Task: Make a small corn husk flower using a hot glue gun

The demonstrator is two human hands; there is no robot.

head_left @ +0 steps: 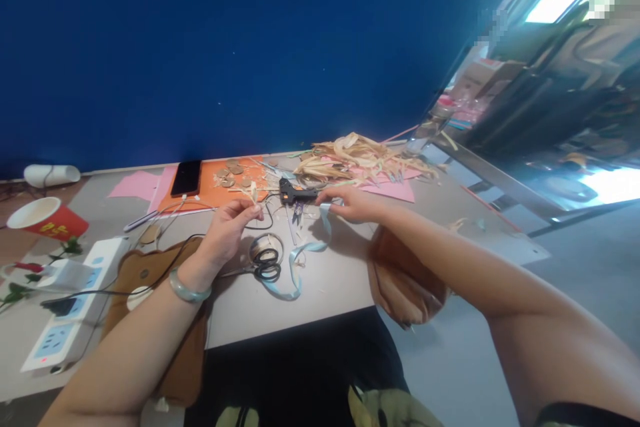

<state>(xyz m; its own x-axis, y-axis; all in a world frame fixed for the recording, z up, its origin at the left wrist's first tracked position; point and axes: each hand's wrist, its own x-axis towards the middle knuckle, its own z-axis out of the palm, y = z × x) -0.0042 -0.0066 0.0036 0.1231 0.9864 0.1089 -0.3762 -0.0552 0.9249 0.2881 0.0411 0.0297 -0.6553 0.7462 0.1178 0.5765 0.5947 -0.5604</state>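
Note:
Between the thumb and fingers of my left hand point(235, 217) is a small pale piece point(254, 192) that looks like dried husk. My right hand point(353, 203) is closed around the upper end of a light-blue ribbon point(310, 247), its fingertips close to the black hot glue gun point(295, 193). The rest of the ribbon curls down over the table, past black-handled scissors point(267, 263) and a small roll point(265, 247). Behind the glue gun spreads a heap of dried corn husks point(350, 157). Several round wooden slices point(227, 180) lie on orange paper point(210, 200).
A phone point(186, 178) rests on the orange paper. At left stand a power strip point(75, 310) with cords and a red paper cup point(50, 219). A brown pouch point(185, 373) lies under my left forearm; a brown bag point(407, 280) sits below my right. A blue partition point(225, 47) rises behind.

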